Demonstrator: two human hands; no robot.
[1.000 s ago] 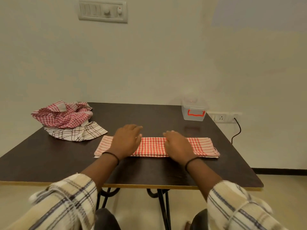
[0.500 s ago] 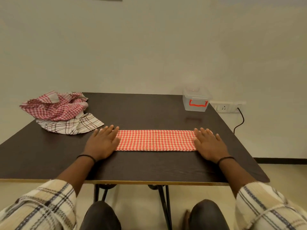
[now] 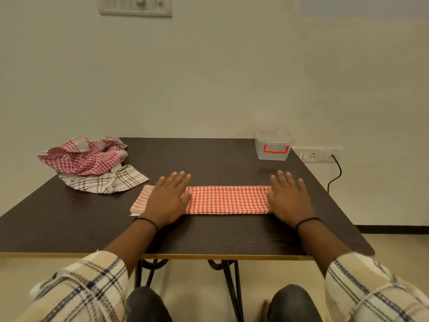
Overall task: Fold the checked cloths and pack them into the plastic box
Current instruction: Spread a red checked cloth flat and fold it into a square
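Bare table (image 3: 209,159) between cloth heap (image 3: 88,163), box (image 3: 272,145).

Folded red-checked cloth (image 3: 228,200), lidded plastic box (image 3: 273,147)

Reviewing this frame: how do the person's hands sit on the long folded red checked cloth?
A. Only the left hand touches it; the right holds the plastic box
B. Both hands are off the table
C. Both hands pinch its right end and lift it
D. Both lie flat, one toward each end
D: the left hand and the right hand lie with straight fingers pressing on the folded red checked cloth, one toward each end, while the plastic box stands untouched at the far edge.
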